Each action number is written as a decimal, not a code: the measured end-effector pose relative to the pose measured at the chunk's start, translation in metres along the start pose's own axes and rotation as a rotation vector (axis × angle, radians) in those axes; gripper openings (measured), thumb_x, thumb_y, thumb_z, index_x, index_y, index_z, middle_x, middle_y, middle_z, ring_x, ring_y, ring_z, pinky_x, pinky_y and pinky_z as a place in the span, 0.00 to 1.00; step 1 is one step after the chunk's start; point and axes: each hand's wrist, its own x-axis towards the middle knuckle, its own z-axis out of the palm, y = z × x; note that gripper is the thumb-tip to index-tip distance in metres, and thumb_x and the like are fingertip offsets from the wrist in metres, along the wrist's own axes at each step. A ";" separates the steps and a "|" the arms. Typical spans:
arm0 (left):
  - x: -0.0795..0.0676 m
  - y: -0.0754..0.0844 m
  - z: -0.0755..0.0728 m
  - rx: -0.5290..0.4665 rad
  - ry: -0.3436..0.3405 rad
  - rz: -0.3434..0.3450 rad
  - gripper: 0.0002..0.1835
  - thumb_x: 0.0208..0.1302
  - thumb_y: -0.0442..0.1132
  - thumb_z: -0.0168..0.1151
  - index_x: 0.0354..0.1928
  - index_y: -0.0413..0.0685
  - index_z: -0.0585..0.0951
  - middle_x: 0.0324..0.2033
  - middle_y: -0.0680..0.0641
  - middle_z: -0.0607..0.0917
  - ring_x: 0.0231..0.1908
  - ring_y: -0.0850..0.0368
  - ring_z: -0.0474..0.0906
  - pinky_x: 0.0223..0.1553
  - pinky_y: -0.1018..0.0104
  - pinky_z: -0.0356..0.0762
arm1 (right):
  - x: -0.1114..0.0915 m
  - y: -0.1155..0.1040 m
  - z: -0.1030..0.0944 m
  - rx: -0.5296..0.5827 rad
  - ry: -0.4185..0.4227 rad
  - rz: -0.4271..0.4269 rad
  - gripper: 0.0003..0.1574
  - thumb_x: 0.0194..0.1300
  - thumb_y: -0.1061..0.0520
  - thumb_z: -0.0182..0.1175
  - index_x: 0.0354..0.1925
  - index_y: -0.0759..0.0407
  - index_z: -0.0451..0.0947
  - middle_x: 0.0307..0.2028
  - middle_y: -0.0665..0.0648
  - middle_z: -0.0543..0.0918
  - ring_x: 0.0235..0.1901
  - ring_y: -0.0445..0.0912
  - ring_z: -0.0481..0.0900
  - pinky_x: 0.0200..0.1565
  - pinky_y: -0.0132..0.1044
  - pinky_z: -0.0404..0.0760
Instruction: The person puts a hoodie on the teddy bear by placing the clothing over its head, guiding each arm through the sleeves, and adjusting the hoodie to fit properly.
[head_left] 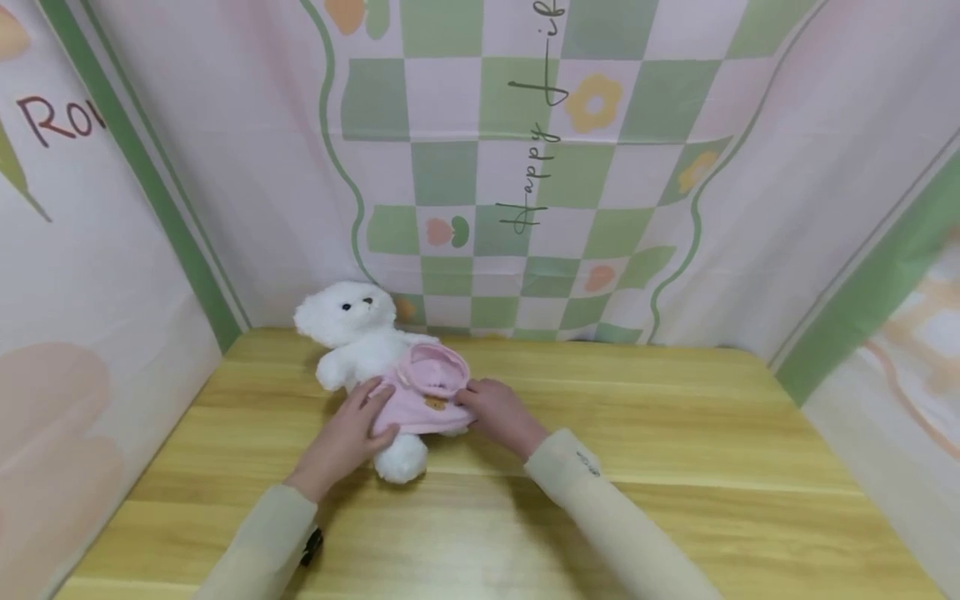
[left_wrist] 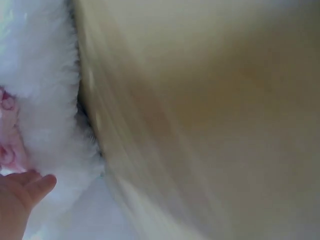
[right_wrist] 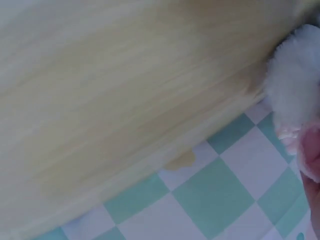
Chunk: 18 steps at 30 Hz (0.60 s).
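A white plush bear (head_left: 348,315) lies on its back on the table, head toward the back wall. Around its lower body is a small pink dress (head_left: 416,417) with a little bear patch; its round pink-rimmed opening lies over the belly, leaving the chest bare. My left hand (head_left: 341,437) holds the dress at the bear's left-hand side in the head view, thumb near the hem above a white foot (head_left: 401,458). On the other side, my right hand (head_left: 502,412) pinches the dress edge beside the opening. Pink cloth (right_wrist: 310,150) shows at the fingers in the right wrist view.
The wooden table (head_left: 637,442) reaches back to a hanging green-and-white checked cloth (head_left: 517,175). Printed cloth walls (head_left: 97,350) rise at both sides. A small black object (head_left: 311,546) shows beside my left sleeve.
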 end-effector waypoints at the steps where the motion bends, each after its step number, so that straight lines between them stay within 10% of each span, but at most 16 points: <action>1: 0.002 0.001 0.000 -0.013 -0.014 0.008 0.34 0.61 0.48 0.62 0.66 0.42 0.68 0.67 0.36 0.65 0.66 0.37 0.64 0.64 0.43 0.68 | -0.003 0.001 -0.002 -0.019 -0.004 -0.001 0.19 0.43 0.61 0.74 0.37 0.53 0.81 0.32 0.52 0.81 0.31 0.47 0.79 0.37 0.37 0.80; 18: 0.026 0.024 0.010 -0.128 -0.182 0.143 0.34 0.60 0.45 0.63 0.67 0.46 0.68 0.70 0.41 0.63 0.66 0.41 0.66 0.64 0.48 0.69 | -0.055 0.000 -0.033 -0.130 -0.001 0.000 0.22 0.39 0.54 0.78 0.32 0.52 0.77 0.28 0.50 0.78 0.29 0.45 0.77 0.36 0.38 0.78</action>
